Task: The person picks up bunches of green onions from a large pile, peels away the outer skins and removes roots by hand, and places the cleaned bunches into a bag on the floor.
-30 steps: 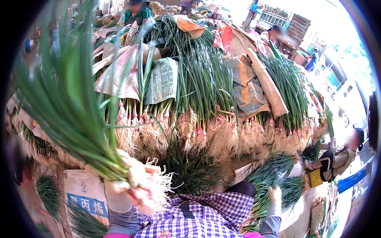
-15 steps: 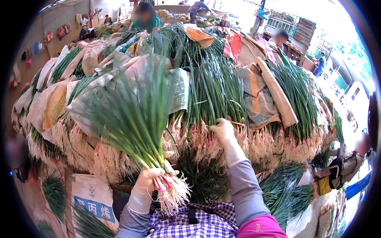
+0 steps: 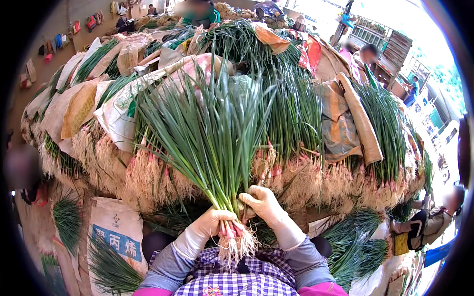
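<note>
Closed around the lower stems, just above the bulbs: left hand (image 3: 212, 223), pale glove, thumb across the front. Right hand (image 3: 260, 203), also pale-gloved, pinches at the bunch's right edge with thumb and curled fingers; how many stalks it has, can't tell from here. Bunch (image 3: 212, 153) of long green stalks sits in front of the wearer's body, leaves up and fanned out, leaning slightly left. Pinkish bulbs (image 3: 230, 229) and pale stringy roots (image 3: 237, 249) hang below the hands, in front of a purple-and-white checked apron (image 3: 232, 286). Grey sleeves, magenta higher up.

Beyond the bunch: big pile (image 3: 291, 106) of the same plants, roots facing the wearer, partly draped with sacks, one grey-and-orange cover (image 3: 339, 126) right of centre. Floor left: white sack (image 3: 114, 212) with blue panel, loose greens (image 3: 111, 269) lying across it. Floor right: more greens (image 3: 353, 246), heaped. Far right, a co-worker (image 3: 434, 222) sits low; another in green (image 3: 201, 19) is behind the pile. Slatted truck (image 3: 390, 49) back right.
</note>
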Motion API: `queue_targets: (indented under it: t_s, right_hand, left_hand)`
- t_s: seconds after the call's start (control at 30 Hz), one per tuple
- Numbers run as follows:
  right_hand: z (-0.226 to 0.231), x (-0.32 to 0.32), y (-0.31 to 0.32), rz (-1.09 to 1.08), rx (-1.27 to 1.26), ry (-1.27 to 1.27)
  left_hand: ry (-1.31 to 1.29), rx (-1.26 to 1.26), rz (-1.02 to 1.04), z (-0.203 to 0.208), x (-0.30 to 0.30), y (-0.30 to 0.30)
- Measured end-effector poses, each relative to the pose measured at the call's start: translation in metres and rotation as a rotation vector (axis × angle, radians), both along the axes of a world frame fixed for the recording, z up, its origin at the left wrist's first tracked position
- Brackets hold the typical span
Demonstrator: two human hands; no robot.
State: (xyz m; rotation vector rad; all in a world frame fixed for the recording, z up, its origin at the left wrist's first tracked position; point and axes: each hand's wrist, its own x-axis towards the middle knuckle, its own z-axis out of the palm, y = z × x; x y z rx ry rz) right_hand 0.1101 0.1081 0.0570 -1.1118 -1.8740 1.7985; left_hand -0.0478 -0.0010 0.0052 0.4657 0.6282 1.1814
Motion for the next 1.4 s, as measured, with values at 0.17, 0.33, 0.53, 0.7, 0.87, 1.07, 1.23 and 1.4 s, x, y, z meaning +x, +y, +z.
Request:
queue_targets:
  t_s: [0.17, 0.33, 0.53, 0.7, 0.87, 1.07, 1.23, 1.4]
  right_hand:
    - [0.010, 0.023, 0.011, 0.348, 0.024, 0.042]
    - [-0.011, 0.024, 0.017, 0.114, 0.865, -0.086]
    - [-0.001, 0.041, 0.079, -0.083, 0.558, -0.570]
    - [-0.025, 0.057, 0.166, -0.446, 0.758, -0.643]
    - [0.028, 0.051, 0.121, -0.392, 0.362, -0.019]
    - [-0.002, 0.049, 0.052, -0.256, 0.271, 0.030]
    - [-0.019, 0.030, 0.012, -0.305, 0.532, -0.171]
    - [-0.011, 0.000, -0.029, -0.277, 0.810, -0.294]
  left_hand:
    - [-0.009, 0.019, 0.007, -0.001, -0.002, 0.001]
    - [-0.100, 0.045, 0.050, 0.020, 0.003, 0.000]
    - [-0.205, 0.031, 0.119, 0.019, -0.001, -0.001]
    - [-0.122, 0.048, 0.078, 0.021, 0.014, 0.018]
    - [-0.115, -0.011, 0.123, 0.011, 0.005, 0.003]
    - [0.050, 0.015, 0.024, 0.015, 0.018, 0.002]
    - [0.063, -0.038, 0.000, 0.010, 0.022, -0.008]
    - [-0.009, -0.032, -0.012, 0.005, 0.025, -0.012]
